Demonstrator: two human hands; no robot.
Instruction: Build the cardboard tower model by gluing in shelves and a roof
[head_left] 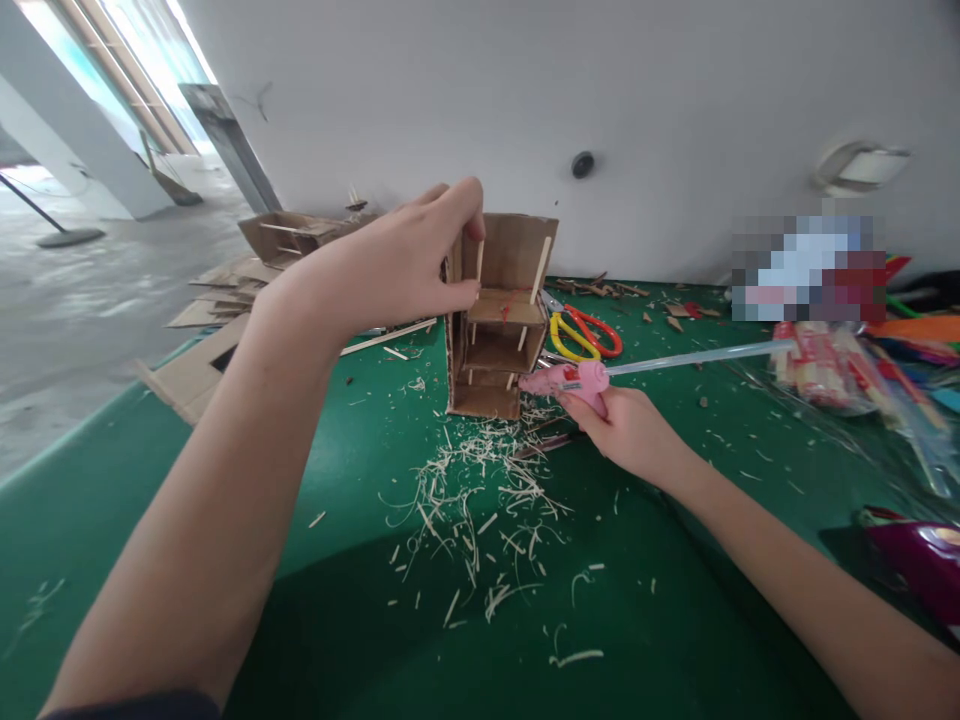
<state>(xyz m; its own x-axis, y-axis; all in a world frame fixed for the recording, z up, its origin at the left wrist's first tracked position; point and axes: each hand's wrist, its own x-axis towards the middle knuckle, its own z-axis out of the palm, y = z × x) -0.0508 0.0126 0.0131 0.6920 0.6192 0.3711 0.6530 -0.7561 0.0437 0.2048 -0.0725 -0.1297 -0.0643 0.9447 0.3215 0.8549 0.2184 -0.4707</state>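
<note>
A small cardboard model with several shelves (499, 330) stands upright on the green table (135, 500). My left hand (401, 262) grips its upper left edge, fingers curled over the top and pinching near a thin wooden stick. My right hand (626, 430) is closed round a pink glue gun (566, 380), whose nozzle points left at the lower right side of the model. A clear glue stick (697, 356) juts out of the gun's back to the right.
Wood shavings (480, 500) litter the table in front of the model. Yellow and orange scissors (581, 332) lie behind it. Cardboard pieces (247, 270) are stacked at the far left. Packets of sticks and coloured items (847, 370) crowd the right side.
</note>
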